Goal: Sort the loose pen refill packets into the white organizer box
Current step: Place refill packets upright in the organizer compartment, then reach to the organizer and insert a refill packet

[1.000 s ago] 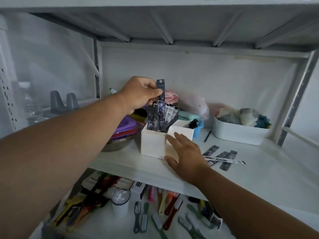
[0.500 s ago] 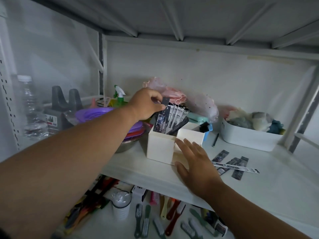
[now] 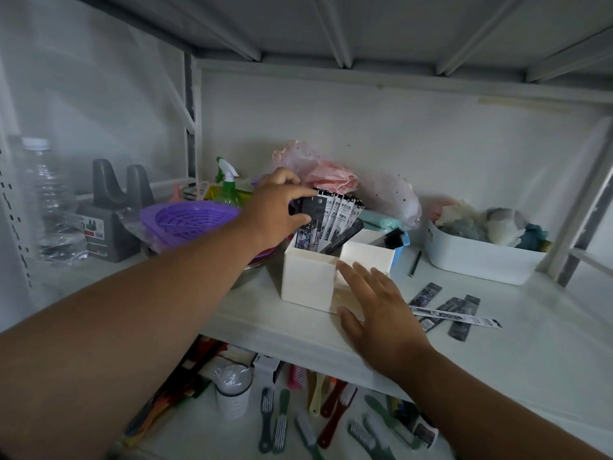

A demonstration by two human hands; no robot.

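The white organizer box [image 3: 306, 282] stands on the shelf with several black-and-white refill packets [image 3: 338, 215] upright in its left compartment. My left hand [image 3: 277, 210] reaches over the box's left side and its thumb and fingers pinch a dark packet [image 3: 313, 210] at the front of that row. My right hand [image 3: 378, 307] lies flat with spread fingers against the box's right front corner. Several loose packets [image 3: 446, 310] lie on the shelf to the right of that hand, one long white one across the darker ones.
A purple basket [image 3: 189, 219] on stacked bowls sits left of the box, with a green spray bottle [image 3: 229, 184] behind. A white bin [image 3: 481, 263] of cloth stands at the right. A black pen [image 3: 414, 263] lies between. Brushes [image 3: 311, 416] fill the lower shelf.
My left hand has lowered the dark packet from above the box down into the row in the left compartment. The right hand stays by the box. The view has tilted down.
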